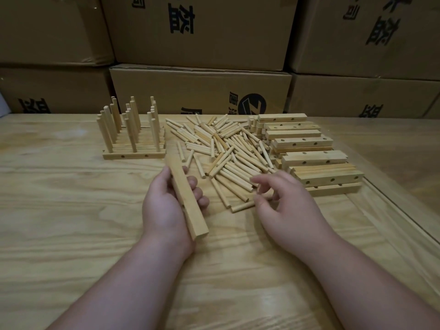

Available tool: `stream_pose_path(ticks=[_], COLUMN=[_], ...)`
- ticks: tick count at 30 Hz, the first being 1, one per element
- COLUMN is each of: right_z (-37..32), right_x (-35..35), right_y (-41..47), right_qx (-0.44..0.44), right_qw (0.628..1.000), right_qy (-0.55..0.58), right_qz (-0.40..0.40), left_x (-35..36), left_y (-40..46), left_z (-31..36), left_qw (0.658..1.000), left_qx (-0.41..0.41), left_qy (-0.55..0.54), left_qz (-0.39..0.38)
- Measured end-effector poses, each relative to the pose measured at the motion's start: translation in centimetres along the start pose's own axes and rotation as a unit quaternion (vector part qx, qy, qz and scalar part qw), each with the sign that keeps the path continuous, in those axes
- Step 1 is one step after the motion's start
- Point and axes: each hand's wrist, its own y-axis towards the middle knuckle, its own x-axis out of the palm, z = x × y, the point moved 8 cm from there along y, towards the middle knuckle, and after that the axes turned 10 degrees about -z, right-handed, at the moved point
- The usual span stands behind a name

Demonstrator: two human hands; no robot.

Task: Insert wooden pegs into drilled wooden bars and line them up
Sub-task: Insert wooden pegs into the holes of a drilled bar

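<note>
My left hand grips a drilled wooden bar lengthwise, tilted, its near end pointing toward me. My right hand hovers over the near edge of a loose heap of wooden pegs, fingers loosely curled, nothing clearly held. Several finished bars with upright pegs stand lined up at the back left. A stack of empty drilled bars lies at the right.
The work happens on a light wooden table whose right edge runs diagonally close to the bar stack. Stacked cardboard boxes form a wall directly behind the table.
</note>
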Motion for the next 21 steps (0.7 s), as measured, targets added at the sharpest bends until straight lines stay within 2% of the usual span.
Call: stream_pose_path(ticks=[3,6,10,13,15,18,21], right_z=[0.0,0.4,0.7,0.9,0.9,0.6,-0.1], right_x=[0.9,1.3,1.2,1.1,1.0,0.7,0.0], right_y=[0.1,0.1,0.1,0.2,0.2,0.2,0.1], right_qx=[0.013,0.024,0.029,0.053,0.061,0.047,0.003], right_qw=[0.995,0.991,0.988,0.983,0.982,0.984,0.997], right_qy=[-0.094,-0.123,-0.145,-0.172,-0.178,-0.174,-0.074], right_qz=[-0.042,-0.048,-0.032,-0.026,-0.021,-0.008,0.032], left_x=[-0.4,-0.1,0.2,1.2,1.7,1.9,1.9], left_y=[0.2,0.4,0.2,-0.2,-0.6,-0.8,-1.1], left_z=[0.1,-0.1,-0.5,-0.7,-0.8,-0.6,-0.1], left_qw=[0.999,1.000,0.995,0.971,0.957,0.953,0.949], left_qx=[-0.002,-0.006,0.003,0.034,0.046,0.050,0.052], left_qy=[-0.037,-0.022,0.098,0.222,0.268,0.282,0.296], left_qz=[0.006,-0.011,-0.035,-0.081,-0.099,-0.101,-0.095])
